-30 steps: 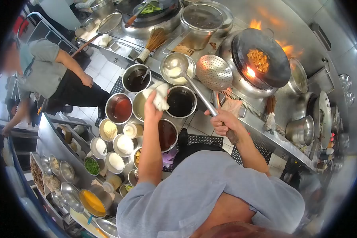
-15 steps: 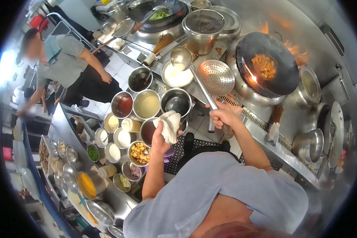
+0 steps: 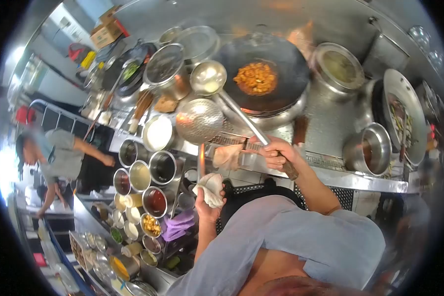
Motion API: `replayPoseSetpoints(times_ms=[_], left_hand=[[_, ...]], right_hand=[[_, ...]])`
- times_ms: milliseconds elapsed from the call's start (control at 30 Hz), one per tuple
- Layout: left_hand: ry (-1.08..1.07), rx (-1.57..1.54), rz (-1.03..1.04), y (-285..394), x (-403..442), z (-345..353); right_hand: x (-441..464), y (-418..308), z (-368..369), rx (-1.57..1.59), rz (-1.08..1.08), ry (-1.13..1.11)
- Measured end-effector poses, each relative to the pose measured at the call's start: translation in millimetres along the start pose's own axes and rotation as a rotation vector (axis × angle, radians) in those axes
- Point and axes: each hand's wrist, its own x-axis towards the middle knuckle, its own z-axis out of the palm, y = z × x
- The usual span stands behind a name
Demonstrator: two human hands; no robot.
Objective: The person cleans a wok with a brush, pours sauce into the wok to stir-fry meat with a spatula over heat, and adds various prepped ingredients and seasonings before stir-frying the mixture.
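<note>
My right hand [image 3: 281,154] is wrapped around the handle of a metal ladle [image 3: 208,78], its wooden end showing below my fingers. The ladle's bowl is up and to the left, beside the wok. A folded white cloth [image 3: 211,190] is gripped in my left hand [image 3: 208,211]. Just above the cloth comes the handle of a perforated skimmer [image 3: 200,121]; whether they touch I cannot tell. Browned food pieces [image 3: 255,79] lie in the dark wok [image 3: 291,64] on the burner.
Sauce pots [image 3: 163,167] and a bowl of white contents [image 3: 158,133] stand left. A lidded pot [image 3: 338,68], a deep pot [image 3: 367,148] and a large pan [image 3: 405,116] are right. Another person [image 3: 64,153] stands far left. Purple cloth [image 3: 178,225] hangs near my left arm.
My view has turned right, so the wok and pots appear further left. The flames around the wok have shrunk, and the skimmer's handle now lies near the cloth. Both hands keep their holds.
</note>
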Motion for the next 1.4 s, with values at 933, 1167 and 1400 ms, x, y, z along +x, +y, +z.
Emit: replayPoseSetpoints(times_ms=[933,1167,1400], left_hand=[[-0.233,0.610,-0.040,-34,250,98],[0.084,0.467,-0.143,-38,147,114],[-0.234,0.705,0.039,-22,210,121]], right_hand=[[-55,-55,48,-1.820,0.175,0.633],[-56,-54,85,-1.841,-0.005,0.776],[-89,-56,111,-1.687,0.201,0.695]])
